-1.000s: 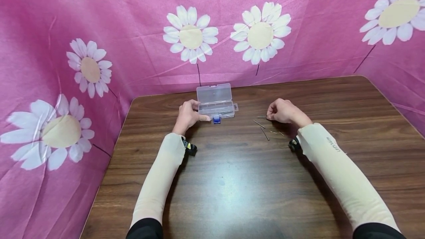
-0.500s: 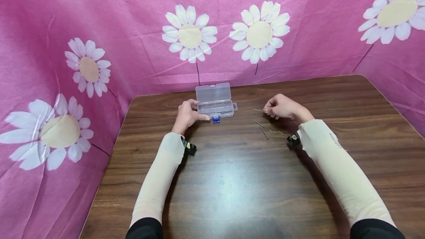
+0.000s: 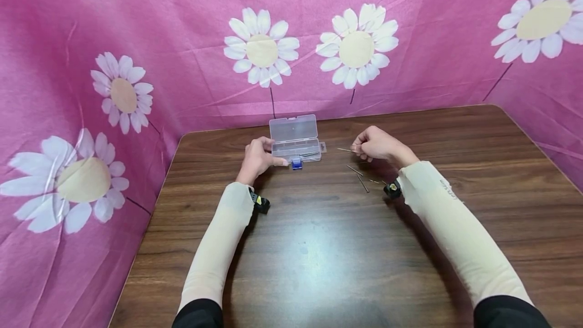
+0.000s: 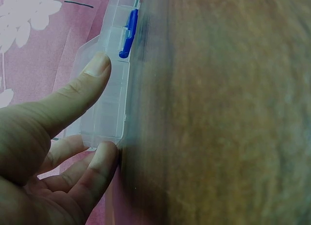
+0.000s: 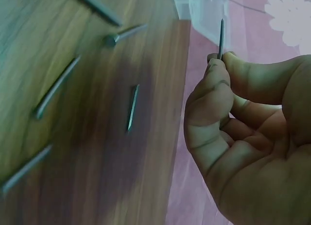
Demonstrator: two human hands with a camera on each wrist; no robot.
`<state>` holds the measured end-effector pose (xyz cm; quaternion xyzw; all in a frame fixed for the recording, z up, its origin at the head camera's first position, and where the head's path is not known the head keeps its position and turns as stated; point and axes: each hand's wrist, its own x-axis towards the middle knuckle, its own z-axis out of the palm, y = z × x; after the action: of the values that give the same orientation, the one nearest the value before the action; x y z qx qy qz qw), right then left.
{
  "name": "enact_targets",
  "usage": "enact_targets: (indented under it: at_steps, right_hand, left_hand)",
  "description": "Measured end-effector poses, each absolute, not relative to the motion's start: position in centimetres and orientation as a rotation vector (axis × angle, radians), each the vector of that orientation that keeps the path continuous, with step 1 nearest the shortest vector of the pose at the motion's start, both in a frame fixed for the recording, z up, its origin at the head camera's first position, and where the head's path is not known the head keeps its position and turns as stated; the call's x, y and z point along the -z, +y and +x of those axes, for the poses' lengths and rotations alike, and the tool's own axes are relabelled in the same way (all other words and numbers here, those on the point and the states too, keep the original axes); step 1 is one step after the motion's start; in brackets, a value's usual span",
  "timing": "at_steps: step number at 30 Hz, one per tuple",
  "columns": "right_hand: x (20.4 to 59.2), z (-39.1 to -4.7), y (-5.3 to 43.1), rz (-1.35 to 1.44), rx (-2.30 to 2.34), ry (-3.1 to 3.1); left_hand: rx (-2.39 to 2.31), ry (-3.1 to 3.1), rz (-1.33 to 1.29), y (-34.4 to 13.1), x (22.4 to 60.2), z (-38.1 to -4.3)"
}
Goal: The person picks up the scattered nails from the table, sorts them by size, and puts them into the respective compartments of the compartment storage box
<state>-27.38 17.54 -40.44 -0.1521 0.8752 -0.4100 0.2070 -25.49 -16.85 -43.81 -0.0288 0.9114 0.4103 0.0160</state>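
A clear plastic compartment box stands at the back of the table, its lid raised and a blue latch at its front. Several nails lie inside on the right. My left hand holds the box by its left end, the thumb along the front and the fingers at the end wall. To the right of the box, my right hand pinches a thin nail between thumb and index finger, above the table. Its tip points at the box; its other end is hidden in the fingers.
Several loose nails of different lengths lie on the wooden table below my right hand. A clear hanging tab sticks out at the box's right end. A pink flowered cloth hangs behind the table.
My right hand has lifted the nail off the table and carried it left, toward the box. The left hand and the box have stayed in place.
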Motion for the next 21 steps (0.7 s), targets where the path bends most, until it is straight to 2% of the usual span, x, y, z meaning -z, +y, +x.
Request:
enact_targets:
  at_steps: [21]
  right_hand:
    - [40.0, -28.6, 11.5, -0.493, 1.053, 2.502]
  left_hand:
    - [-1.273, 2.83, -0.073, -17.0, 43.8, -25.5]
